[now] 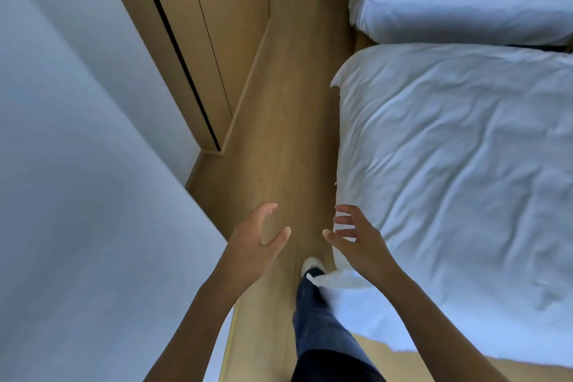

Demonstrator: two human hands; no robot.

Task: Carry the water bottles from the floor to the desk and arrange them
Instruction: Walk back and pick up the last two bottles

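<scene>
left hand [259, 240] and right hand [356, 237] both empty, fingers loose, walking light wood plank floor [288, 121] beside white rumpled bed [449, 164]; no bottles visible yet, guess next is finding them

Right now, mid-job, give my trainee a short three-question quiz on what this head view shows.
1. True or false: the left hand holds a water bottle.
2. What lies directly beside the right hand? A) a desk B) a bed with white bedding C) a sink
3. Fill in: the person's foot in a white shoe stands on the ____ floor.

Key:
1. False. Both hands are empty, fingers spread; no bottle is in view.
2. B. The bed runs along the person's right side; a second bed lies farther ahead.
3. Wooden. It forms a narrow aisle between the white wall and the beds.
</scene>
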